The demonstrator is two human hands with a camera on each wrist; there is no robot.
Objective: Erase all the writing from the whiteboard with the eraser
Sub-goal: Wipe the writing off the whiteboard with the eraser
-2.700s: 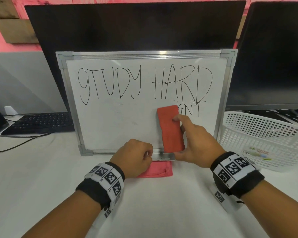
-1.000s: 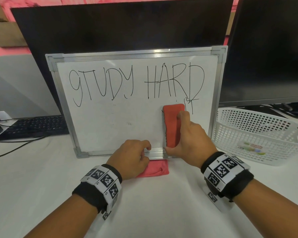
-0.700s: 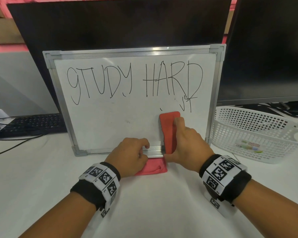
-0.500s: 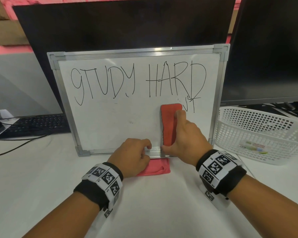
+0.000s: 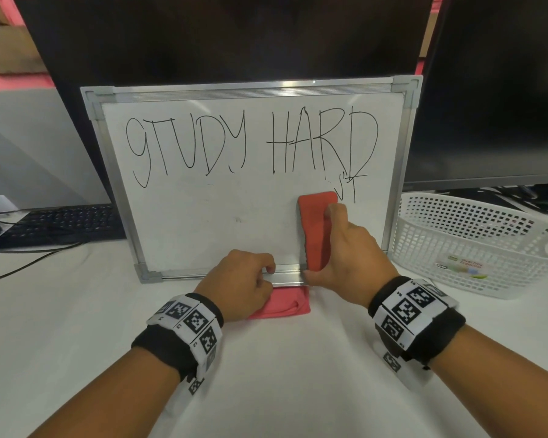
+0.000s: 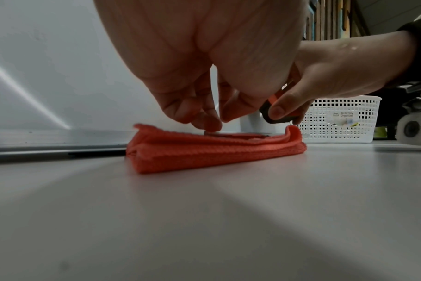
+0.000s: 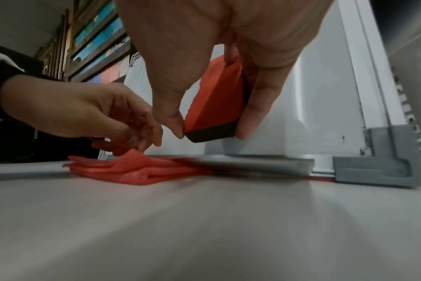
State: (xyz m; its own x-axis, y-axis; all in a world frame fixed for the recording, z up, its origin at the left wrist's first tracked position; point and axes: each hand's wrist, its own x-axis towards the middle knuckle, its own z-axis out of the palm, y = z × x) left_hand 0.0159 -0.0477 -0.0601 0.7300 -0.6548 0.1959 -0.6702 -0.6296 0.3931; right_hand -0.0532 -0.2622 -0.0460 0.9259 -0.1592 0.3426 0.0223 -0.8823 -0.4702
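Eraser (image 5: 317,229) stands upright against the lower right of the whiteboard (image 5: 203,216), clamped between thumb and fingers of the right hand (image 5: 348,257). Left hand (image 5: 238,289), fingers curled, pinches the board's bottom frame above the red cloth (image 5: 285,305).

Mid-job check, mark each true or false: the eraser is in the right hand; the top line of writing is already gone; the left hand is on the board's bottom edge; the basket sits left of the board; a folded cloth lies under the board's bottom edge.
1. Right hand holds the red block eraser: true.
2. Top line erased: false; "STUDY HARD" remains on the metal-framed whiteboard.
3. Left hand grips the bottom frame: true.
4. White plastic mesh basket is left: false; right.
5. Folded red cloth lies there: true.
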